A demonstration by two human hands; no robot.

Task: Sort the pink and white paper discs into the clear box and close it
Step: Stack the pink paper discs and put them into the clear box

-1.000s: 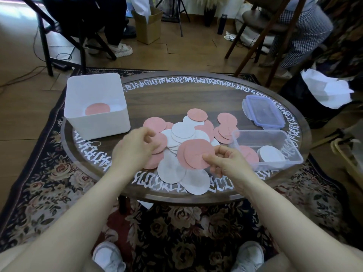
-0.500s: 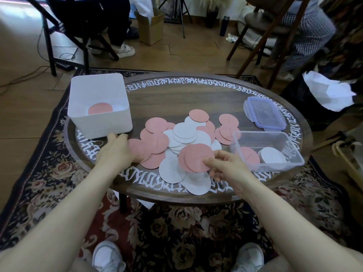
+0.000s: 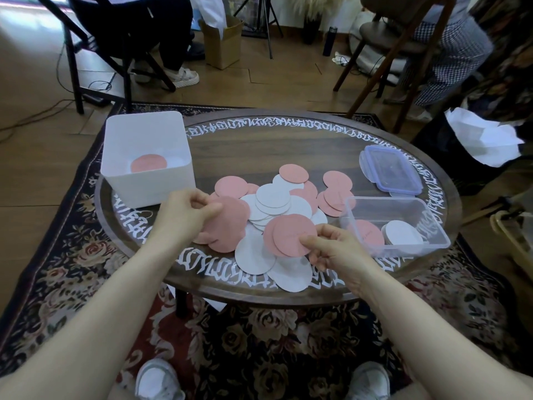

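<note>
A loose pile of pink and white paper discs (image 3: 274,197) covers the middle of the round wooden table (image 3: 288,145). My left hand (image 3: 184,215) pinches a pink disc (image 3: 227,223) at the pile's left side, lifted slightly. My right hand (image 3: 331,246) pinches a small stack of pink discs (image 3: 291,235) above the front of the pile. The clear box (image 3: 403,246) stands open at the right, with a pink stack (image 3: 369,233) and a white stack (image 3: 403,232) inside. Its clear lid with a blue rim (image 3: 389,168) lies behind it.
A white square bin (image 3: 147,180) stands at the table's left with a pink disc (image 3: 148,163) in it. Chairs and seated people's legs are beyond the table. A patterned rug lies beneath, and my shoes show below the table's front edge.
My left hand has come back from the table's left edge to the pile and now pinches a pink disc. My right hand holds its pink stack in about the same place.
</note>
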